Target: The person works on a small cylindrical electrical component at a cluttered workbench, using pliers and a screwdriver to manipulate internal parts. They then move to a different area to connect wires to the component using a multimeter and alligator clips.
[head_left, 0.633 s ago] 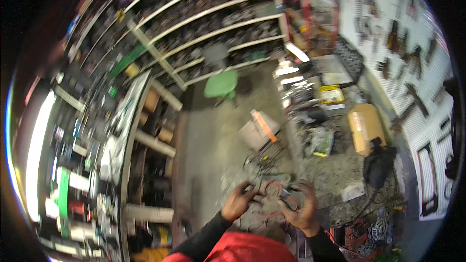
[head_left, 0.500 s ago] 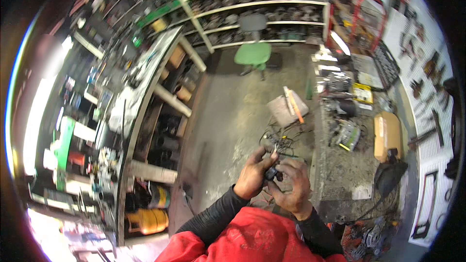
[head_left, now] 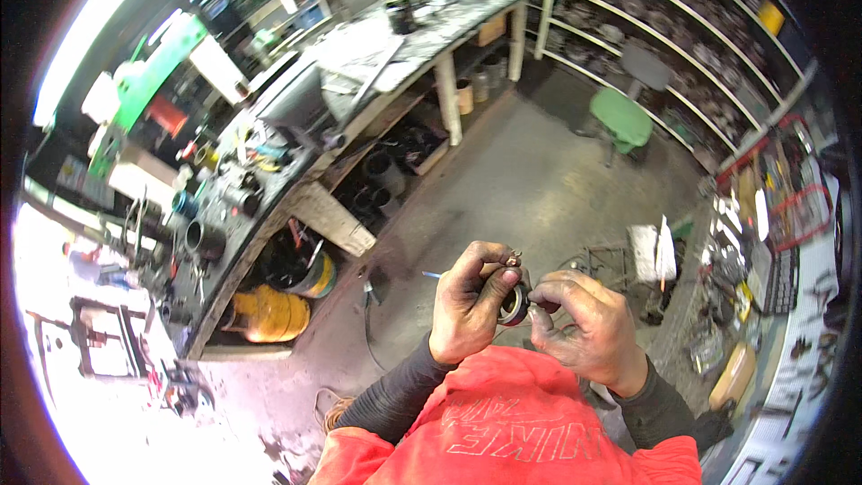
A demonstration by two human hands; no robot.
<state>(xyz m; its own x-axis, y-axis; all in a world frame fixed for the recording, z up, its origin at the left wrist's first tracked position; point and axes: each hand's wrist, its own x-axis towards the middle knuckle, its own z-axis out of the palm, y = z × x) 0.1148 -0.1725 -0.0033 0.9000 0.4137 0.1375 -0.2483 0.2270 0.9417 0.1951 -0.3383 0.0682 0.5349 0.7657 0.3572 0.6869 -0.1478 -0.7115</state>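
Observation:
A small dark ring-shaped part [head_left: 515, 308] with a bright round inner face is gripped in my left hand [head_left: 465, 310], thumb pressed over it. Just above that thumb a small brassy metal tip [head_left: 513, 260] sticks up; whether it belongs to the ring is unclear. My right hand [head_left: 590, 325] is closed in a pinch close to the ring's right side. What its fingertips hold, if anything, is too small to name. Both hands are in front of my red shirt, and the fingers look smudged with dark grime.
A long workbench [head_left: 355, 76] cluttered with tools runs along the left, with a yellow gas cylinder [head_left: 271, 314] under it. Farther off are a green chair [head_left: 621, 119] and loaded shelves [head_left: 664, 36]. A tan case [head_left: 734, 375] lies on the right-hand bench.
My view has swung to the left, bringing more of the left workbench into sight. My left hand has turned so the part's ring face shows; my right fingers have drawn into a pinch.

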